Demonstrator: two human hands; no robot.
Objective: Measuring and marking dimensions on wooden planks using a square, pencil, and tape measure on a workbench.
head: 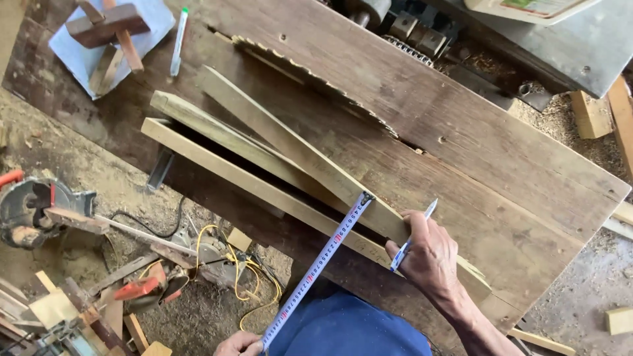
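Several long pale wooden slats (264, 142) lie stacked diagonally on a worn wooden saw table (461, 132). My right hand (432, 257) rests on the near end of the top slat and holds a white and blue pen (412, 237). My left hand (237, 343), at the bottom edge, holds a white tape measure (316, 270) stretched up to the slat, its hook at the slat's edge by my right hand. A circular saw blade (316, 79) rises through the table's slot beyond the slats.
A wooden marking gauge (109, 29) on a grey sheet and a green-capped pen (178, 39) lie at the table's far left. Power tools (36, 211), yellow cable and wood scraps litter the sawdust floor at left. A grey machine (560, 39) stands at top right.
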